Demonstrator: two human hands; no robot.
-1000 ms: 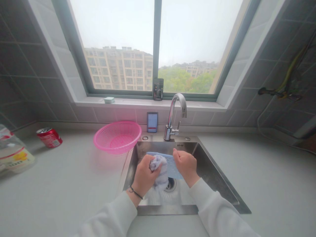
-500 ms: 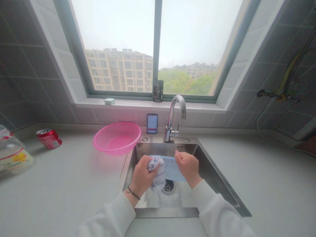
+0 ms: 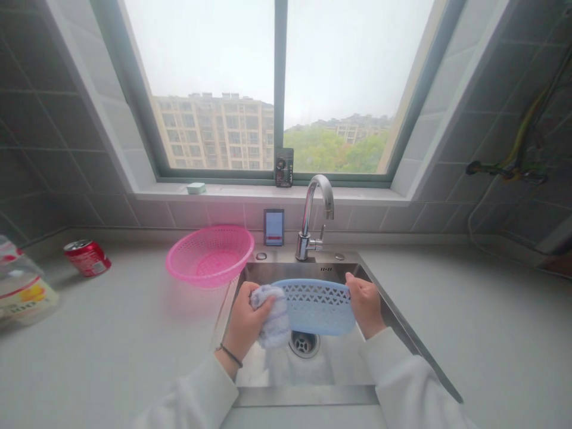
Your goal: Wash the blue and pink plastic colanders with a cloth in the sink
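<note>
We look down at a big window point(image 3: 279, 89) in the top middle, with gray tile walls point(image 3: 58, 119) on both sides of it. Outside, a tall tan building point(image 3: 214, 134) stands on the left and green trees point(image 3: 335, 152) are on the right. A long pale counter point(image 3: 111, 339) fills the bottom of the view, and a steel sink point(image 3: 306, 396) is set into it at the bottom middle.

A shiny faucet point(image 3: 313, 214) curves up behind the sink. On the counter at the left, a pink basket point(image 3: 187, 268) sits just beside the sink. Farther left are a red can point(image 3: 87, 257) lying on its side and a clear bag point(image 3: 22, 289) at the edge of the view. Some colored wires point(image 3: 509, 170) stick out of the wall on the right.

Our hands are over the sink. A blue plastic basket point(image 3: 317, 307) is held up between them, above the round drain point(image 3: 304, 344), and it has small holes along its side. Our right hand point(image 3: 365, 304) is at the basket's right end, with the fingers and thumb pinching its top edge. Our left hand point(image 3: 243, 325) is at the basket's left end, with the fingers curled tight around a wet-looking white and blue cloth point(image 3: 272, 316). The hand presses the cloth against the basket. A thin black band point(image 3: 230, 355) circles our left wrist, and white sleeves point(image 3: 415, 387) cover both arms.
</note>
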